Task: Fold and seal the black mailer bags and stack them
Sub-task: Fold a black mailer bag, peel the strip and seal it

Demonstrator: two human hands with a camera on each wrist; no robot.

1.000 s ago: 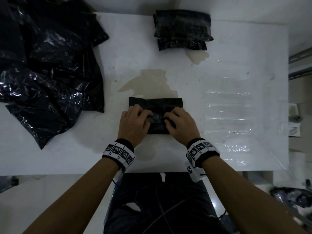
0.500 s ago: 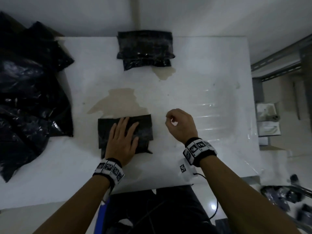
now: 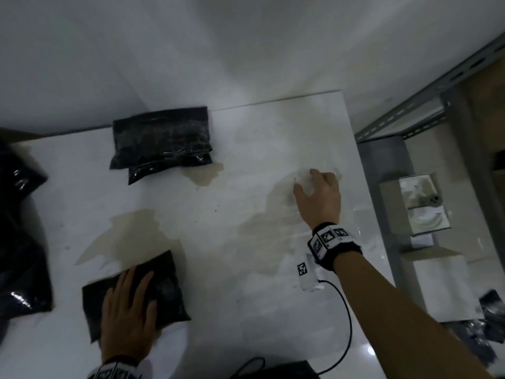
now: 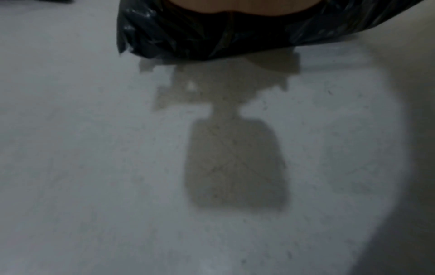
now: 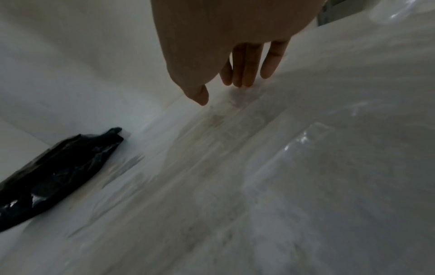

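Black, crinkled plastic is what catches the eye from overhead: a folded mailer bag (image 3: 134,292) lies near the front edge of the white tabletop (image 3: 246,310), towards its left side. The left hand (image 3: 128,310) lies flat on it, its grip spread with fingers straight, seemingly to hold the fold down so it cannot spring open. The right hand (image 3: 318,199) reaches far over to the right edge, fingers slack and apart, touching some clear, shiny film (image 3: 314,184) there; I would guess it is after tape or a strip to seal with, though what that film is I cannot tell. A stack of finished bags (image 3: 162,142) sits at the back edge, and loose unfolded bags (image 3: 21,269) are heaped along the left edge. Brownish stains mark the surface between them.

From the left wrist, the bag (image 4: 223,35) fills the top of the picture, glossy and wrinkled under the palm, one edge lying on the tabletop (image 4: 94,167).

From the right wrist, the fingers (image 5: 247,63) hang nearly straight, pinching nothing, tips just above the blurred, glinting surface. The stack (image 5: 54,173) lies well apart to the left, flattened and shiny.
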